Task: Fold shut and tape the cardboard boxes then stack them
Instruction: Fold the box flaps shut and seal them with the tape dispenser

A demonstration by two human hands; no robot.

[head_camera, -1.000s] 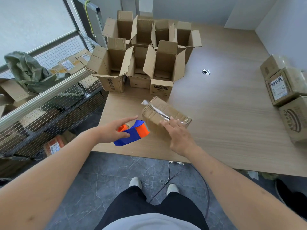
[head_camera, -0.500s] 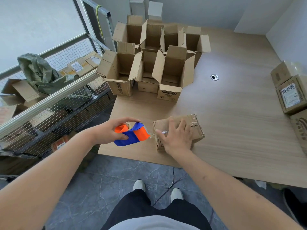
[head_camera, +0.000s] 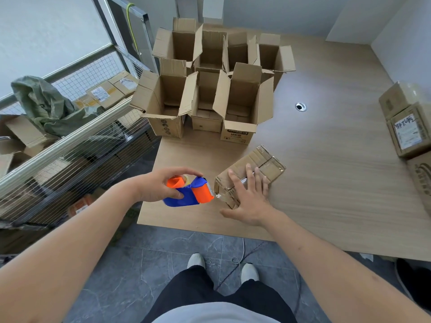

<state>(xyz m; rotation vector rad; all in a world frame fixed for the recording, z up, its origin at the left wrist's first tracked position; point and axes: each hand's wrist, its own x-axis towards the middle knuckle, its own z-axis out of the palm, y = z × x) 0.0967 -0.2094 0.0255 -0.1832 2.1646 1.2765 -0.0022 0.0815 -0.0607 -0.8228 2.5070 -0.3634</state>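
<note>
Bare surface (head_camera: 326, 173) is left at centre right of the frame; passage is blocked by open boxes (head_camera: 210, 89) at upper centre and stacked boxes (head_camera: 408, 127) at the right edge.

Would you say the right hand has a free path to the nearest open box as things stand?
Probably yes: the right hand lies flat on the closed box, holding nothing, and only bare table lies between it and the open box just behind.

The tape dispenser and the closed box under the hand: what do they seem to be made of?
Tape dispenser: probably plastic, since its blue and orange parts look smooth and evenly coloured. Closed box: brown matte cardboard, with glossy clear tape along its seam.
</note>
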